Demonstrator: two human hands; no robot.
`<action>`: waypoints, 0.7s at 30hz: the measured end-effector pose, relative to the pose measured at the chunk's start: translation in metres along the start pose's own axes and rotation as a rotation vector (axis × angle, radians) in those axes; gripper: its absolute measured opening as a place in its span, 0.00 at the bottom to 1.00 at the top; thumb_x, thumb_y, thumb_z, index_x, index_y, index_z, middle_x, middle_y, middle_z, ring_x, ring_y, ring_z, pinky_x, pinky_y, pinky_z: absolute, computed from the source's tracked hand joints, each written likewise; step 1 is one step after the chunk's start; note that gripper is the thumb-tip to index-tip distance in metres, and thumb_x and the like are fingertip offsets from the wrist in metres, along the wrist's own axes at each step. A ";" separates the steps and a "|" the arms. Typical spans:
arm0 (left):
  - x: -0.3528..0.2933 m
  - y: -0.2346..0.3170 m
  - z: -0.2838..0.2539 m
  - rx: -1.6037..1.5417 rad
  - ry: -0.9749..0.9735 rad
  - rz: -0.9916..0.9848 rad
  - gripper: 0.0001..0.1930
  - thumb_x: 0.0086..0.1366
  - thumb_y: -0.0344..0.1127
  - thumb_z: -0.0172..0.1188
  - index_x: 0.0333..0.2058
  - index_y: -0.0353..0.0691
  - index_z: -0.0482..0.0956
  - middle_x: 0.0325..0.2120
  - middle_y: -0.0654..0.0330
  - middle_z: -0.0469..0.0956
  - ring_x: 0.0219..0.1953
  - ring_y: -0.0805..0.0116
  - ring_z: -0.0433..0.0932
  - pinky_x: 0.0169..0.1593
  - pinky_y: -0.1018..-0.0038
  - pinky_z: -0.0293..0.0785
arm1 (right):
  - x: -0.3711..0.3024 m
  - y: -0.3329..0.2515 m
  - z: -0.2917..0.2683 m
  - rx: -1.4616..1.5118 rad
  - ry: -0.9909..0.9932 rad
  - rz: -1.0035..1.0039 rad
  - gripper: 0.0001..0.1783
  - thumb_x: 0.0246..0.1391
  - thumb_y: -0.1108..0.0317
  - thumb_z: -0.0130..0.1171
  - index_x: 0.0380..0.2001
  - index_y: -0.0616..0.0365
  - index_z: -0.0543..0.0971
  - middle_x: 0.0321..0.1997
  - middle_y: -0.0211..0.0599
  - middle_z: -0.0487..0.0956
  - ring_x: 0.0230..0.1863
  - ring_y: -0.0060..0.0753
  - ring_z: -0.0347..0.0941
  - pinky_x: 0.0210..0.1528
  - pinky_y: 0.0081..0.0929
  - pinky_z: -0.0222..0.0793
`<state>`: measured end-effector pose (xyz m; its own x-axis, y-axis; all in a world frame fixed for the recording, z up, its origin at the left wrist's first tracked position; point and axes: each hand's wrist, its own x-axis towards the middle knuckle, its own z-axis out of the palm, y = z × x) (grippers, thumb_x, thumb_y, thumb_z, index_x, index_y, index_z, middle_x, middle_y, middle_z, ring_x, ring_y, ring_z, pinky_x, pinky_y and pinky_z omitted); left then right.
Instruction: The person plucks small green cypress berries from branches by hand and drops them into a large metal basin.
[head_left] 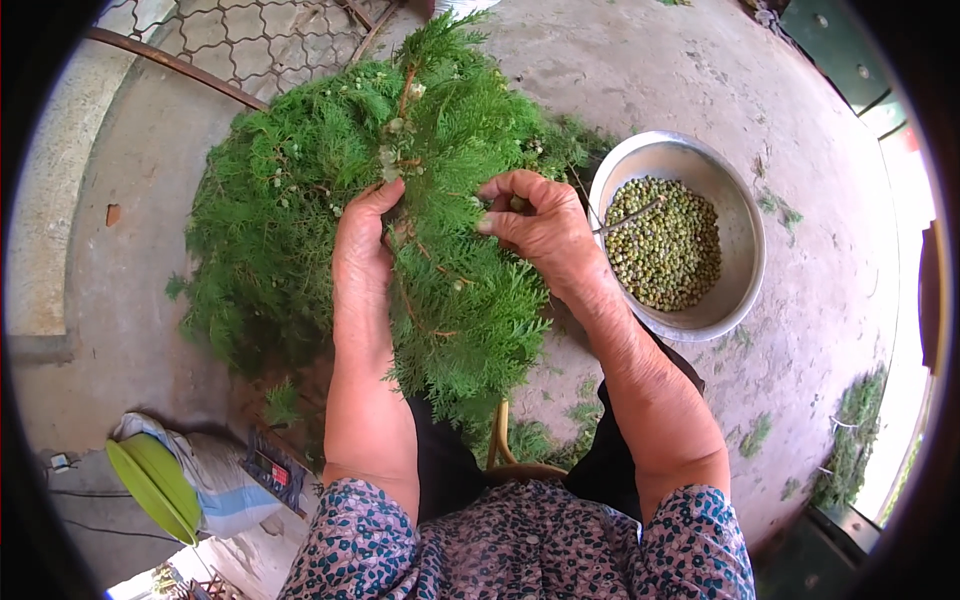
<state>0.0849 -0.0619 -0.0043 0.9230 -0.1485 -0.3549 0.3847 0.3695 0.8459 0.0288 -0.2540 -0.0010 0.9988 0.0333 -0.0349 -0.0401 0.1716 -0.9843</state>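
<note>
A leafy green arborvitae branch (455, 150) with a brown stem stands up between my hands. My left hand (365, 235) is closed round its stem, the thumb uppermost; the other fingers are hidden behind the foliage. A cluster of pale green cones (393, 150) sits on the stem just above that thumb. On the branch's right side, my right hand (545, 225) is curled in a pinch beside the leaves. A small round green cone (519, 203) shows inside its bent fingers, and a paler one lies by the fingertips.
A big heap of cut green branches (265, 210) lies beyond and left of my hands. To the right, a metal basin (745, 240) holds many small green cones, with a thin stick (630, 215) across its rim. A lime-green basin (150, 485) leans at the lower left.
</note>
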 end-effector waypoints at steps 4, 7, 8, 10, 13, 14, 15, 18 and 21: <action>-0.001 -0.002 0.005 0.094 0.022 0.002 0.16 0.53 0.37 0.60 0.38 0.32 0.76 0.32 0.57 0.78 0.34 0.67 0.74 0.42 0.73 0.68 | 0.003 0.012 0.007 -0.112 0.064 -0.016 0.13 0.38 0.78 0.63 0.32 0.62 0.76 0.20 0.25 0.69 0.23 0.17 0.61 0.27 0.18 0.61; -0.005 0.000 0.012 0.169 0.021 0.063 0.17 0.53 0.37 0.60 0.38 0.32 0.75 0.31 0.57 0.78 0.32 0.67 0.75 0.40 0.74 0.69 | 0.007 0.024 0.007 -0.294 0.145 -0.094 0.15 0.36 0.77 0.64 0.32 0.62 0.76 0.24 0.33 0.73 0.26 0.26 0.68 0.32 0.23 0.66; -0.007 0.002 0.015 0.168 0.022 0.064 0.17 0.53 0.37 0.60 0.38 0.32 0.75 0.31 0.57 0.78 0.32 0.67 0.75 0.40 0.74 0.69 | 0.009 0.028 0.006 -0.413 0.202 -0.195 0.15 0.36 0.77 0.64 0.33 0.61 0.76 0.26 0.36 0.74 0.27 0.29 0.70 0.33 0.25 0.68; -0.007 0.002 0.015 0.147 0.043 0.035 0.16 0.53 0.37 0.59 0.38 0.31 0.75 0.30 0.57 0.78 0.32 0.66 0.75 0.40 0.74 0.69 | 0.008 0.022 0.008 -0.395 0.150 -0.159 0.16 0.35 0.77 0.64 0.33 0.60 0.76 0.30 0.40 0.75 0.31 0.35 0.73 0.37 0.28 0.69; -0.003 0.001 0.011 0.151 0.034 0.017 0.16 0.53 0.37 0.59 0.38 0.31 0.75 0.30 0.57 0.78 0.31 0.66 0.75 0.38 0.74 0.70 | 0.004 0.016 0.011 -0.435 0.155 -0.095 0.16 0.35 0.78 0.64 0.32 0.59 0.77 0.30 0.39 0.74 0.31 0.33 0.72 0.36 0.27 0.69; -0.004 0.001 0.011 0.149 0.035 0.017 0.16 0.53 0.37 0.59 0.38 0.31 0.75 0.30 0.57 0.78 0.31 0.66 0.75 0.38 0.74 0.70 | 0.004 0.019 0.011 -0.443 0.172 -0.130 0.15 0.35 0.78 0.64 0.32 0.60 0.77 0.29 0.38 0.74 0.31 0.33 0.72 0.36 0.26 0.69; -0.008 0.003 0.015 0.119 0.034 0.011 0.16 0.53 0.36 0.59 0.37 0.31 0.75 0.30 0.57 0.78 0.30 0.66 0.75 0.37 0.74 0.70 | 0.004 0.019 0.012 -0.450 0.187 -0.168 0.14 0.36 0.78 0.63 0.32 0.60 0.76 0.29 0.38 0.74 0.30 0.33 0.72 0.35 0.26 0.69; -0.006 0.004 0.013 0.077 0.040 -0.004 0.15 0.53 0.35 0.60 0.37 0.31 0.75 0.30 0.57 0.77 0.29 0.67 0.75 0.36 0.74 0.70 | 0.002 0.010 0.011 -0.365 0.188 -0.041 0.13 0.37 0.78 0.63 0.32 0.60 0.76 0.29 0.38 0.75 0.31 0.32 0.72 0.35 0.25 0.69; -0.008 0.004 0.015 0.092 0.082 0.013 0.15 0.53 0.34 0.60 0.37 0.31 0.75 0.29 0.57 0.77 0.29 0.67 0.74 0.36 0.75 0.70 | 0.005 0.025 0.009 -0.335 0.280 -0.172 0.12 0.38 0.77 0.63 0.31 0.61 0.76 0.28 0.39 0.76 0.29 0.29 0.72 0.34 0.25 0.68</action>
<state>0.0788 -0.0731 0.0079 0.9257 -0.0673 -0.3722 0.3754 0.2842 0.8822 0.0329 -0.2410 -0.0246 0.9608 -0.2425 0.1341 0.0921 -0.1771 -0.9799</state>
